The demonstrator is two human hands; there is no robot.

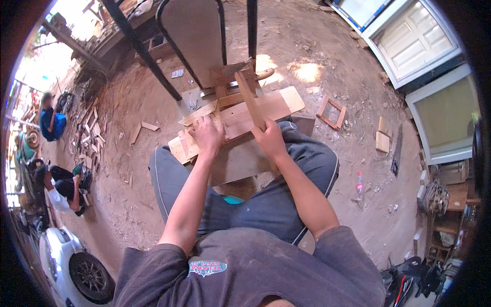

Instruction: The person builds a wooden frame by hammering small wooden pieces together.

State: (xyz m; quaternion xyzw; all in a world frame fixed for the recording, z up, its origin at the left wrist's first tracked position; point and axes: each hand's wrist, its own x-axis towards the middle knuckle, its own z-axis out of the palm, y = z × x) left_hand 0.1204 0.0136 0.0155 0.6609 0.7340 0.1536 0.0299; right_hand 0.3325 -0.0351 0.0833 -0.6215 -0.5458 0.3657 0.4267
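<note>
My right hand [268,137] grips a long wooden strip [246,98], which rises diagonally across a wide pale board [283,103] in front of me. My left hand [207,134] has its fingers curled on a short, light wooden piece [199,111] at the left part of that board, partly hiding what is under them. The board lies on a low work surface [225,171] between my legs. Just beyond are a darker wooden piece [230,71] and an upright panel [192,41] edged with black bars.
Small wooden frame [330,112], loose blocks [381,141] and plastic bottle [360,187] lie right; framed doors [409,46] and shelving [442,233] stand beyond. Two people [53,123] [66,192] sit left among wood scraps [94,130]. A white car [66,263] is at lower left.
</note>
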